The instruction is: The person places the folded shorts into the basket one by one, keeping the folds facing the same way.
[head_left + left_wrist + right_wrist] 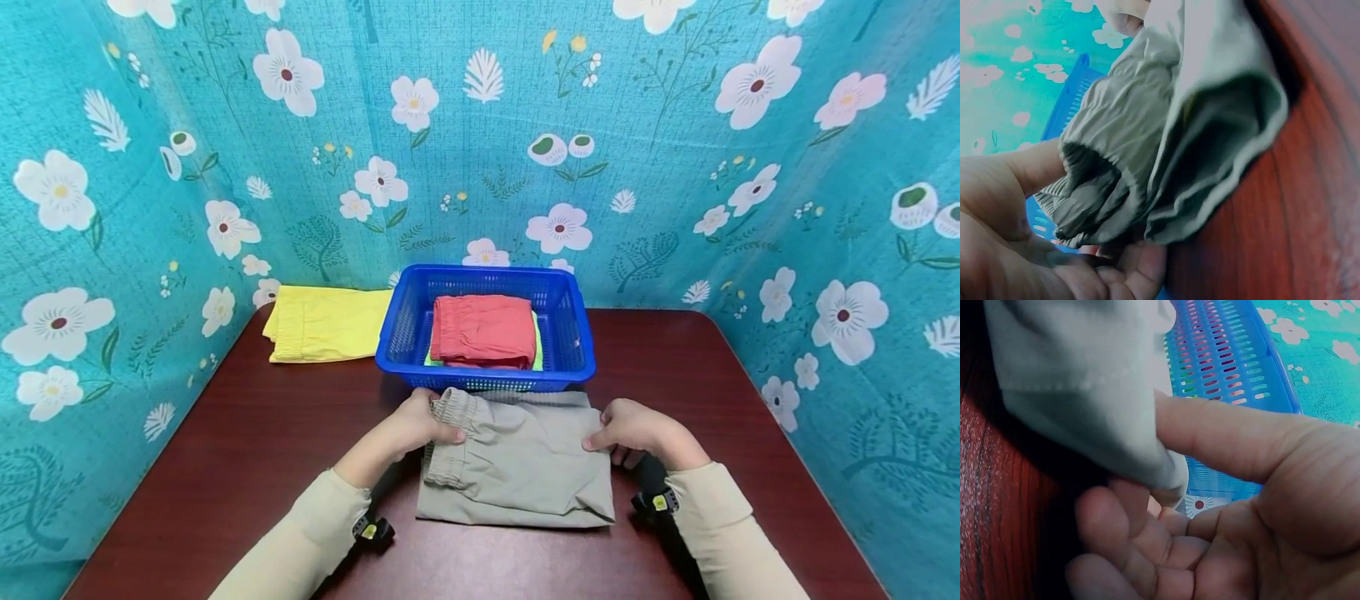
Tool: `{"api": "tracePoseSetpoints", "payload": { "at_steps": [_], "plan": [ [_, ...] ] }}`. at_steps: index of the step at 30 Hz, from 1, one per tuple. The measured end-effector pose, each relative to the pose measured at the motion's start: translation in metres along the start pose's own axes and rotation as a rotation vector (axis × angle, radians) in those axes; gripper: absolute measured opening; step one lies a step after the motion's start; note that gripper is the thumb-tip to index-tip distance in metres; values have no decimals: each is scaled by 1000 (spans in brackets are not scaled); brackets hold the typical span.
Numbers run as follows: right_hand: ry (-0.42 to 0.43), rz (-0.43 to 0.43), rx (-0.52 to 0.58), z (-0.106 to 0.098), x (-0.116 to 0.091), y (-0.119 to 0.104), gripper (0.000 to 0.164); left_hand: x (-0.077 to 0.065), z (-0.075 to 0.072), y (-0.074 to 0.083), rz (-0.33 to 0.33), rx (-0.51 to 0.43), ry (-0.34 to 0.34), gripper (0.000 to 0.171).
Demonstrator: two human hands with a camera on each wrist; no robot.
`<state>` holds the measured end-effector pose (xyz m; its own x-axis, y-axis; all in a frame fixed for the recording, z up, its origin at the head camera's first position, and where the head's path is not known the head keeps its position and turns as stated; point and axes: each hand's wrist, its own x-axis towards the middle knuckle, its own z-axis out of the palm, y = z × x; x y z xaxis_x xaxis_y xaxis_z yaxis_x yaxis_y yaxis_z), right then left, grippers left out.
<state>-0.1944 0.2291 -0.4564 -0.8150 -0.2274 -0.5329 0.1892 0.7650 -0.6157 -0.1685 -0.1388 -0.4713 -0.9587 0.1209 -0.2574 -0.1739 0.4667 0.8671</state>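
Grey-beige shorts (528, 454) with a gathered elastic waistband (448, 467) lie folded on the table, just in front of the blue basket. At their left end my left hand (422, 425) pinches the waistband, thumb on top and fingers beneath; the left wrist view shows the open folds beside this hand (1041, 231). My right hand (630, 432) pinches the opposite end. In the right wrist view, its thumb (1222, 434) presses on the cloth by a stitched hem (1072, 387), with the other fingers curled below.
A blue plastic basket (390, 346) stands at the back middle, holding folded red shorts (487, 327) over a bright green cloth (538, 342). Folded yellow shorts (330, 325) lie left of it. Floral turquoise curtains (480, 167) surround the dark red-brown table (300, 442).
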Motion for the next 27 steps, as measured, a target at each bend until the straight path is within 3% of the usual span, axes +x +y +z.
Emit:
{"api": "tracePoseSetpoints", "payload": {
  "at_steps": [3, 8, 11, 27],
  "plan": [
    [-37, -7, 44, -1, 0, 0, 45, 0, -4, 2, -20, -76, -31, 84],
    [-66, -11, 70, -1, -1, -2, 37, 0, -11, 0, -18, -191, -201, 44],
    [-74, -19, 66, -1, -2, -2, 30, 0, -13, -1, -17, -233, -278, 33],
    [-220, -134, 169, -9, -1, 4, 32, -4, -26, 7, -90, -202, -399, 42]
  ]
}}
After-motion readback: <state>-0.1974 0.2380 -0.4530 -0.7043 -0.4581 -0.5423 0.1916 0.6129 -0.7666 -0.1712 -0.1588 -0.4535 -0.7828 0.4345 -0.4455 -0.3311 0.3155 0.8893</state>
